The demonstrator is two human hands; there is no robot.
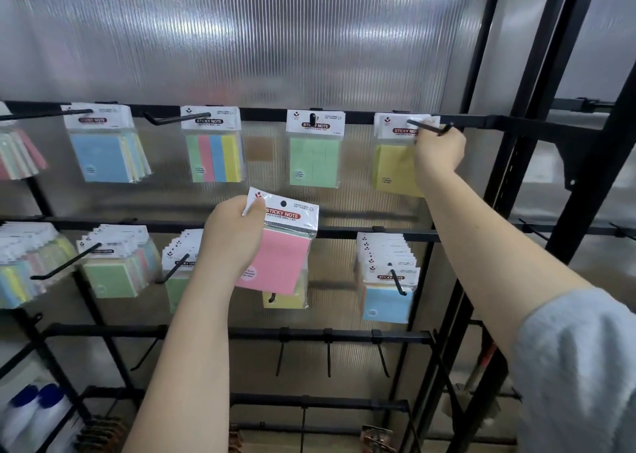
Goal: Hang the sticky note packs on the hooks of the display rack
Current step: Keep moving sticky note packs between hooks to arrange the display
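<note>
A: Step? 
B: Right hand [438, 149] fingers pinch yellow pack [395, 167] at top-right hook [428, 127], threading it. Left hand [232, 237] grips pink pack [278, 260], mid-rack.
A: Next? 
B: Probably seat yellow, then hang pink.

A black metal display rack [378, 236] with horizontal bars stands before a ribbed translucent panel [275, 39]. Sticky note packs hang from its hooks: blue [103, 156], striped [213, 158], green [313, 162] and yellow [395, 167] along the upper bar, thicker stacks [385, 273] on the middle bar. The hooks [328, 353] on the lower bar hang bare.
</note>
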